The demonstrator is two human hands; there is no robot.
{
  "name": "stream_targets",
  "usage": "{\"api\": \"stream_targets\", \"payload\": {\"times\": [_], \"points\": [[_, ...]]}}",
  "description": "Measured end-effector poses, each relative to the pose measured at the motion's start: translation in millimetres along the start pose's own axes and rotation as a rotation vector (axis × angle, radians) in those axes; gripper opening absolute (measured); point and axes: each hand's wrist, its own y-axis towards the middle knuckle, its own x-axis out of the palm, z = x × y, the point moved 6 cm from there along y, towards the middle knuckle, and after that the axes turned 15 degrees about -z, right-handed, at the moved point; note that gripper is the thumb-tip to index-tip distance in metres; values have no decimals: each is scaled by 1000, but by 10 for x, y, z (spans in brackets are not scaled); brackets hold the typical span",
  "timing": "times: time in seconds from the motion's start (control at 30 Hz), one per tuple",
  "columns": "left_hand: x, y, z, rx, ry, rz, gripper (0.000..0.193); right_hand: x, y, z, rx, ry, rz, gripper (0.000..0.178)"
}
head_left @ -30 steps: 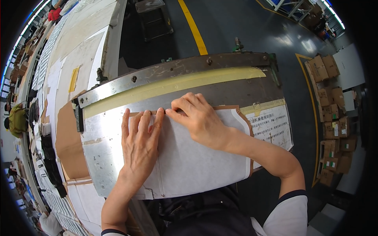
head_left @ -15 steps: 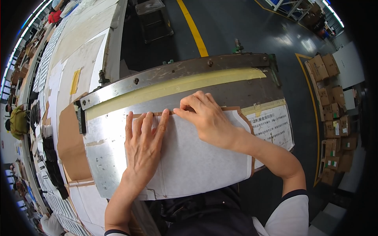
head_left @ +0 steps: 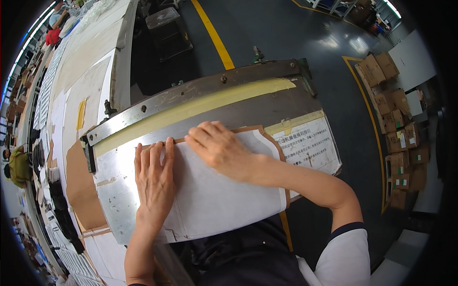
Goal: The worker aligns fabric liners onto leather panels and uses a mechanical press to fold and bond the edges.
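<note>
A large white-faced sheet with a brown border (head_left: 224, 200) lies on a metal bench plate (head_left: 114, 205). My left hand (head_left: 156, 181) rests flat on the sheet's left part, fingers stretched to its far edge. Just to the right, my right hand (head_left: 220, 150) is closed at that same brown edge, its fingers curled with the tips on or over it. My right thumb is mostly hidden. Beyond both hands, a long metal bar (head_left: 200, 86) with bolts spans the plate, with a yellow tape strip (head_left: 200, 107) along its near side.
A printed instruction sheet (head_left: 310, 145) is taped to the plate's right. Brown sheet material (head_left: 86, 190) lies at the left, beside a long covered table (head_left: 88, 66). Cardboard boxes (head_left: 398, 140) stand stacked at the right. A cart (head_left: 167, 33) stands beyond the bar.
The whole view has shifted, so bench and hands appear farther left. My right hand has rolled and its fingers are more curled at the sheet's edge; my left hand stays flat.
</note>
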Motion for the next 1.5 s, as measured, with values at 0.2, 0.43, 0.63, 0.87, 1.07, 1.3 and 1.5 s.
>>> {"api": "stream_targets", "payload": {"times": [0.2,0.43,0.63,0.87,1.07,1.3,1.5], "points": [[-10,-41,52,24,9,-21,64,-579,-950,510,122,-163,0,26],[5,-224,-75,-27,-359,143,39,-1179,-1856,356,536,-13,82,25],[-74,-410,-41,-50,-280,143,25,-801,-975,-19,244,268,175,17],[10,-296,-67,-30,-211,221,34,-85,-23,-45,163,264,190,25],[21,-125,-19,-19,-148,151,40,72,24,-154,135,-57,74,34],[64,-147,-238,-11,-95,186,37,-728,-1741,-320,552,-30,219,28],[-44,191,-395,18,-375,-181,41,146,-3351,-864,1085,948,338,48]]}}
